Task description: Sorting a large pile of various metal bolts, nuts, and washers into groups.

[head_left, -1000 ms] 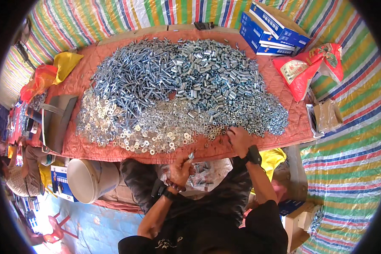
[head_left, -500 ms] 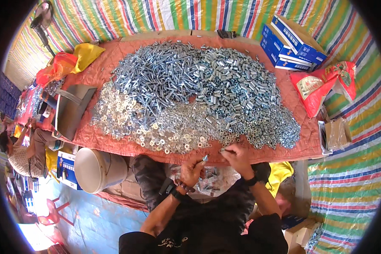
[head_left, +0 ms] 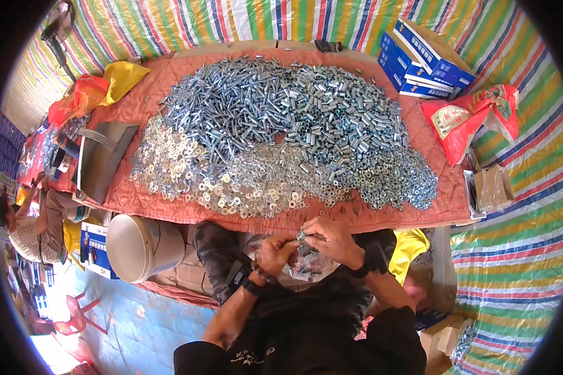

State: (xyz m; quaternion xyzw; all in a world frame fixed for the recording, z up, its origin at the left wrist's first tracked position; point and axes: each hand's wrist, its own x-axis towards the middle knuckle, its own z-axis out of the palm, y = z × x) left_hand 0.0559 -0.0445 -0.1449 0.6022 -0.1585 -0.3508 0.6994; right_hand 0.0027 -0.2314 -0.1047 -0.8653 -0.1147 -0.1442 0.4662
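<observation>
My left hand (head_left: 276,252) and my right hand (head_left: 333,240) meet just off the table's front edge, over my lap. Both are closed, with fingertips pinched on a small shiny metal bolt (head_left: 301,236); fingers hide most of it. Below them, a clear plastic bag (head_left: 322,262) with metal pieces lies between my legs. On the table ahead are heaps of metal studs (head_left: 231,112), short tube sleeves (head_left: 347,119), flat washers (head_left: 175,150), thin small rings (head_left: 272,169) and nuts (head_left: 400,181).
A red quilted cloth (head_left: 150,203) covers the table. Blue boxes (head_left: 419,65) and a red bag (head_left: 466,119) stand right; a metal scoop (head_left: 103,162) lies left. Beside my left leg is a white bucket (head_left: 128,250). Another person (head_left: 34,228) sits at far left.
My right hand has moved left and down from the table edge to join my left hand at the bolt. My left hand has shifted slightly left. The whole view has shifted a little.
</observation>
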